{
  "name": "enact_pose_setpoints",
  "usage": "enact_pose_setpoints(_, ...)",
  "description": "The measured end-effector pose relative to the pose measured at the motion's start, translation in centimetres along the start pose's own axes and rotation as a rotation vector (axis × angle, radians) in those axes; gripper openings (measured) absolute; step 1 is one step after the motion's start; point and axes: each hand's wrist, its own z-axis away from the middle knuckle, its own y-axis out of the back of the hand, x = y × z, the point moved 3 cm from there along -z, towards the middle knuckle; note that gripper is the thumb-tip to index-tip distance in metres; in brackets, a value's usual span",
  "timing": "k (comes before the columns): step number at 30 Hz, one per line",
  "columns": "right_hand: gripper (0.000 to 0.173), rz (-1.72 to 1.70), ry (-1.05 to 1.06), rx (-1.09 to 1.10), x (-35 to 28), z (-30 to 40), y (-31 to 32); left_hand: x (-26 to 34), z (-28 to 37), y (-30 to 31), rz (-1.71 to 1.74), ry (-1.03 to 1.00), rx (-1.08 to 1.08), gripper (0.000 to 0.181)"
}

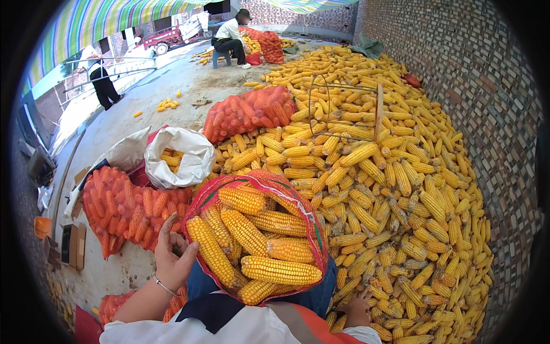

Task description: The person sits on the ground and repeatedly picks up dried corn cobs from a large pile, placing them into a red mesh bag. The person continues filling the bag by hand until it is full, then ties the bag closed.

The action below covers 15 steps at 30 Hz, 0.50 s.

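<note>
A red mesh sack point(316, 223) stands upright between my knees, its mouth wide and filled with yellow corn cobs point(281, 270). My left hand point(174, 253) is at the sack's left rim, fingers apart, thumb close to the mesh; whether it touches the rim I cannot tell. Down on the right, my right hand point(357, 301) reaches onto the big pile of husked corn cobs point(404, 241), fingers spread over the cobs and partly lost among them. No cob is plainly in its grasp.
Filled red mesh sacks point(129, 206) lie to the left and one point(249, 112) lies ahead. Near them stands a white woven sack point(202, 159) holding cobs. A wire-and-wood frame point(378, 112) rests on the pile. A seated person point(230, 36) and another with a ladder point(101, 73) are farther off.
</note>
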Motion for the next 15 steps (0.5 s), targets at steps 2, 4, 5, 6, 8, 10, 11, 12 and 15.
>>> enact_pose_setpoints(2,0.111,0.051,0.048,-0.052,-0.1,0.3,-0.6,0.7,-0.1,-0.2,-0.015,-0.035,0.016,0.071)
enact_pose_setpoints(4,0.100,0.186,0.171,-0.102,0.0,-1.0,-4.6,2.3,-0.8,-0.9,0.003,-0.074,0.010,0.067)
enact_pose_setpoints(5,0.094,0.281,0.250,-0.112,-0.4,-1.8,-5.6,2.8,-0.7,-0.9,0.005,-0.090,0.013,0.065)
enact_pose_setpoints(6,0.084,0.289,0.254,-0.124,-0.1,1.0,-4.2,3.0,-0.7,-1.0,0.018,-0.110,0.006,0.063)
enact_pose_setpoints(8,0.084,0.257,0.249,-0.073,-0.6,-1.0,-5.9,3.7,-1.1,-1.6,0.044,-0.132,-0.038,0.059)
enact_pose_setpoints(10,0.088,0.269,0.251,-0.031,-0.4,-0.8,-6.1,5.0,-1.7,-2.9,0.068,-0.133,-0.110,0.053)
enact_pose_setpoints(11,0.089,0.173,0.245,0.028,0.1,-0.7,-5.9,5.5,-2.0,-3.5,0.086,-0.188,-0.143,0.052)
enact_pose_setpoints(12,0.090,0.073,0.232,0.084,1.2,-0.9,-5.8,6.1,-2.3,-4.4,0.109,-0.244,-0.180,0.050)
enact_pose_setpoints(15,0.080,-0.186,0.160,0.365,4.5,-0.3,-5.7,6.8,-2.9,-5.8,0.143,-0.371,-0.272,0.042)
